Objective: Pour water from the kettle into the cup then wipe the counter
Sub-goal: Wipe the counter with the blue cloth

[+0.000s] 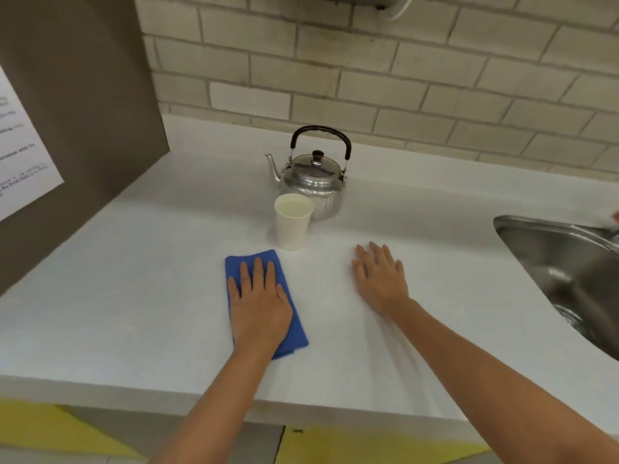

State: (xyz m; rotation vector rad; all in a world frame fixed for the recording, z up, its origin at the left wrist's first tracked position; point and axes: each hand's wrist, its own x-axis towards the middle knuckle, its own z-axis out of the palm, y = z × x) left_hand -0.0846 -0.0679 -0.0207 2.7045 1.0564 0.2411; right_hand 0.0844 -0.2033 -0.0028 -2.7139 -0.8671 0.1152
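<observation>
A steel kettle (313, 180) with a black handle stands upright on the white counter (134, 296), spout to the left. Just in front of it a white paper cup (293, 221) stands upright with water in it. A folded blue cloth (284, 279) lies flat on the counter in front of the cup. My left hand (258, 303) rests palm down on the cloth, fingers slightly apart. My right hand (380, 277) lies flat on the bare counter to the right of the cloth, fingers spread, holding nothing.
A steel sink (569, 262) is set into the counter at the right. A brown panel (83, 112) with a printed sheet stands at the left. A tiled wall (402, 78) runs behind the kettle. The counter's front edge lies under my forearms.
</observation>
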